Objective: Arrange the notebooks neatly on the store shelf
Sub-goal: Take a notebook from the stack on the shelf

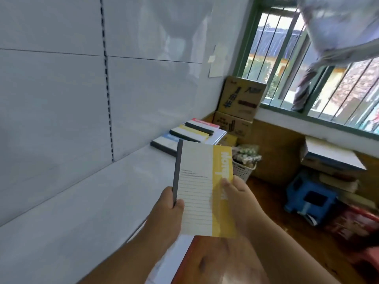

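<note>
Nearest the viewer, 2 bare hands hold 1 notebook upright above the white store shelf. The left hand pinches the grey spine edge; the right hand grips the yellow band, thumb on the cover. The cover is white with ruled lines; sideways white lettering on the yellow band is partly hidden and unreadable. To place it well, it likely needs to be laid flat, spine matching its neighbours, edges squared. Farther along the shelf lies a row of overlapping notebooks, blue, yellow, red. Beyond stand stacked cardboard boxes with blurred printing.
</note>
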{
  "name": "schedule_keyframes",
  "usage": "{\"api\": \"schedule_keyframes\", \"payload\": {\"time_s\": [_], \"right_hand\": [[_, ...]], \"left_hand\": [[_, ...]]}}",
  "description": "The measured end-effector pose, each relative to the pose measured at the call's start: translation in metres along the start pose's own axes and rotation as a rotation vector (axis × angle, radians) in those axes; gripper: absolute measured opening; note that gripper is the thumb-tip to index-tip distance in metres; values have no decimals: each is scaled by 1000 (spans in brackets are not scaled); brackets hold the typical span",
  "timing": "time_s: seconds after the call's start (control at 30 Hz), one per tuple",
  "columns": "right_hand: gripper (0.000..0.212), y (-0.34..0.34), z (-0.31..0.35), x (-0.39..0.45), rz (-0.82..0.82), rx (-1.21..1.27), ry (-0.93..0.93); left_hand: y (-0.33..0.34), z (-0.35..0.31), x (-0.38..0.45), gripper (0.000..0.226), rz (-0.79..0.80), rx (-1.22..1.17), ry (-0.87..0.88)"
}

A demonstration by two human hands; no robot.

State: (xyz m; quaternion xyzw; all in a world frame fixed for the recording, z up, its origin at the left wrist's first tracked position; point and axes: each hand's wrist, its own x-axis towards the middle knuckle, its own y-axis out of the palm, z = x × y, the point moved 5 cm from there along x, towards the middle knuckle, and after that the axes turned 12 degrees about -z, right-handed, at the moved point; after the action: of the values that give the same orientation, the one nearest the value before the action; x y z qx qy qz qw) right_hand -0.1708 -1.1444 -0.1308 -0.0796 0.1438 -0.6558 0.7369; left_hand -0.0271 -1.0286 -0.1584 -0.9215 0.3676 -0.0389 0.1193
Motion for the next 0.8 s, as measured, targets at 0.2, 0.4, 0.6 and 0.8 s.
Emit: {"api": "schedule_keyframes", "payload": {"time_s": [0.2,0.4,0.6,0.8], "right_hand": [[25,-60,-4,142,-116,-87,-30],[23,-57,1,287,11,-129,-53],[20,13,22,397,214,-165,-53],[13,102,59,478,461,-523,-201]], "left_hand": [[138,-35,84,25,155,-55,-10],[226,-35,171,21,114,-49,-93],[235,-42,255,14,-180,59,-172],[224,-25,351,11,-297,126,-289]]}}
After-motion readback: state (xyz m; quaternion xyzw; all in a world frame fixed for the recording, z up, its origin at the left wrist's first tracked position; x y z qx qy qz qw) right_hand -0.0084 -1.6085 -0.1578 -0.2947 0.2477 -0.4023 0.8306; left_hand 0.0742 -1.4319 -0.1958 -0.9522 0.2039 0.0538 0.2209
